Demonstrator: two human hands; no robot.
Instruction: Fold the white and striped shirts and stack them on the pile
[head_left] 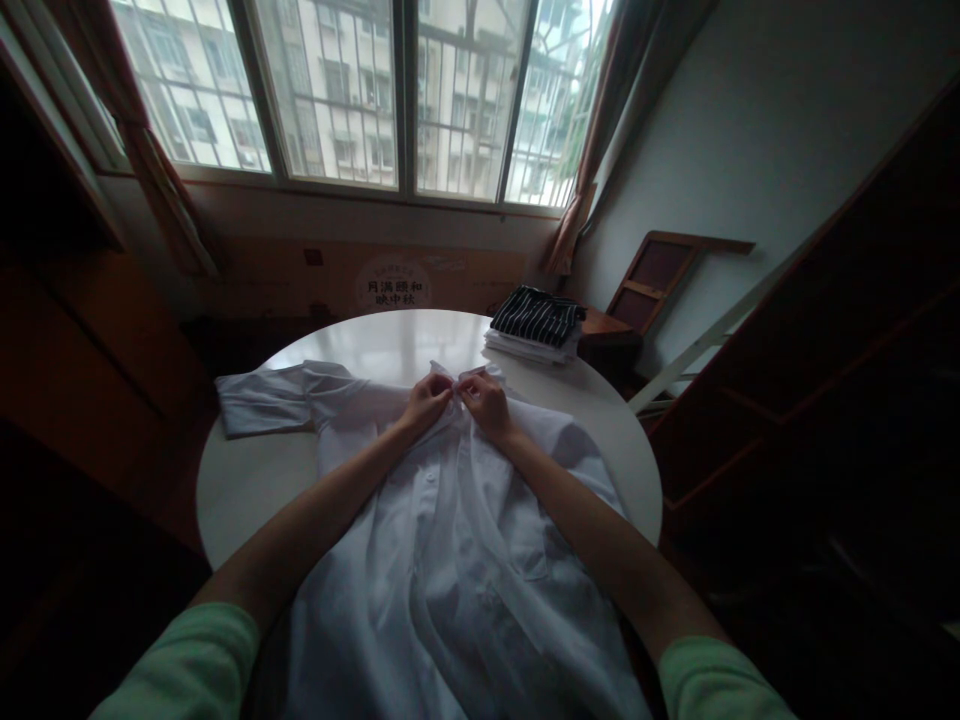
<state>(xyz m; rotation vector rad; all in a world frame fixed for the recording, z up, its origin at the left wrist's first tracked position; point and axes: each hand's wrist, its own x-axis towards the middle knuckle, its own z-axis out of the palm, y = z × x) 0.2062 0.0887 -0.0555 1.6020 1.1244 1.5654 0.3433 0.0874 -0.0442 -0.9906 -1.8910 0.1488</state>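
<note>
2 hands (457, 400), 1 white shirt (450, 560), 1 folded stack (536, 325), 1 table (247, 480)

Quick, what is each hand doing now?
Left hand: closed, pinching the white shirt near its collar.
Right hand: closed, pinching the same shirt.

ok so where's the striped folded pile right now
In the head view the striped folded pile sits at the round table's far right edge, beyond the right hand and the white shirt.

Single head view, looking forward-down over table (247, 480), near; dim, probably wide-angle.
</note>
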